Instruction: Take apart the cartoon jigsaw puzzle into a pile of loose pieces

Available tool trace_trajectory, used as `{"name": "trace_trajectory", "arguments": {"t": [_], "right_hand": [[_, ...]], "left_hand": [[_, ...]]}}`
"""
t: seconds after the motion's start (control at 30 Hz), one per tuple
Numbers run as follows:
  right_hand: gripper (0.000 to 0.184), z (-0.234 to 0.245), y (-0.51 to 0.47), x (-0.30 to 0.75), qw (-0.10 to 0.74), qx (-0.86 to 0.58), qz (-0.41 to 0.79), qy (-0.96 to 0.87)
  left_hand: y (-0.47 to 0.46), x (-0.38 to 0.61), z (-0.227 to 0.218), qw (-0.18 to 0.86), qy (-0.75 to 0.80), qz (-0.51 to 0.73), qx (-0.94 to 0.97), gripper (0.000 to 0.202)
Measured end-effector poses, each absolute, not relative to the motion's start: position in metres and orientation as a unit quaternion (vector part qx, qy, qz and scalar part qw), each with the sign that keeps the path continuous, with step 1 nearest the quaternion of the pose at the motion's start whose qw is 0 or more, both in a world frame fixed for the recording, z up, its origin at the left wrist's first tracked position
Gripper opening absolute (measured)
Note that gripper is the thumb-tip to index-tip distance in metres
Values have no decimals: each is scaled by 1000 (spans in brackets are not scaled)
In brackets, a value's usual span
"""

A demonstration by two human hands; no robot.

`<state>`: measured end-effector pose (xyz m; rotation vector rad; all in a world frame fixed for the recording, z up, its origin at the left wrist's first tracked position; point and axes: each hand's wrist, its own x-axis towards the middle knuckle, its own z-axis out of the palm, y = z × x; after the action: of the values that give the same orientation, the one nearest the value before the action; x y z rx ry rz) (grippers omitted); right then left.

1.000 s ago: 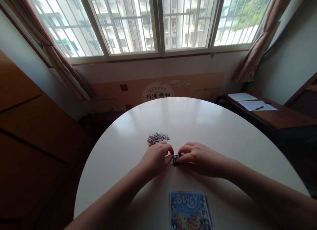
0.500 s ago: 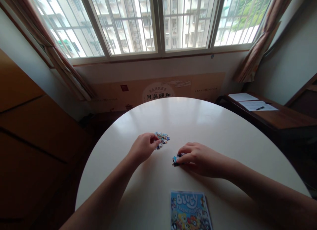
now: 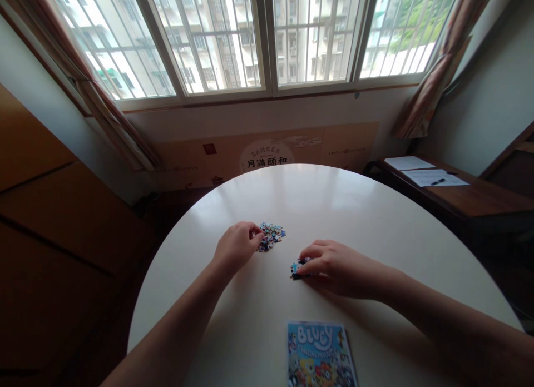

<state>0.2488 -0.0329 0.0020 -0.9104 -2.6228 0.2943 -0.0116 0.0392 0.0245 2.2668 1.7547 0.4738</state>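
My left hand (image 3: 236, 246) rests on the white round table (image 3: 317, 209) with its fingers curled into the left side of a small heap of loose puzzle pieces (image 3: 272, 234). What its fingertips pinch is hidden. My right hand (image 3: 334, 264) lies a little to the right, its fingers pressed on a small joined cluster of puzzle pieces (image 3: 295, 268), of which only the left end shows.
A printed puzzle picture card (image 3: 320, 355) lies at the table's near edge. A dark wooden side table (image 3: 467, 195) with papers and a pen stands at the right. Windows, curtains and a cardboard panel (image 3: 267, 153) lie beyond the table.
My left hand left the joined cluster, moved up and left to the heap of loose pieces, and curled its fingers into it. My right hand stayed on the cluster.
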Motion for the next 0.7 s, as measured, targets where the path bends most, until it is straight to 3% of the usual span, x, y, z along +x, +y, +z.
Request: {"name": "trace_trajectory", "arguments": {"t": [0.13,0.27,0.7], "right_hand": [[24,1,-33,249,180,-320,101,-925],[25,1,-33,249,177,-320,101,-925],[27,-5,-30,248,179,-324,69,-926]], "left_hand": [[36,-10,27,78,597,188,776,19],[23,-3,30,110,517,199,825,16],[0,19,20,172,408,72,894,22]]}}
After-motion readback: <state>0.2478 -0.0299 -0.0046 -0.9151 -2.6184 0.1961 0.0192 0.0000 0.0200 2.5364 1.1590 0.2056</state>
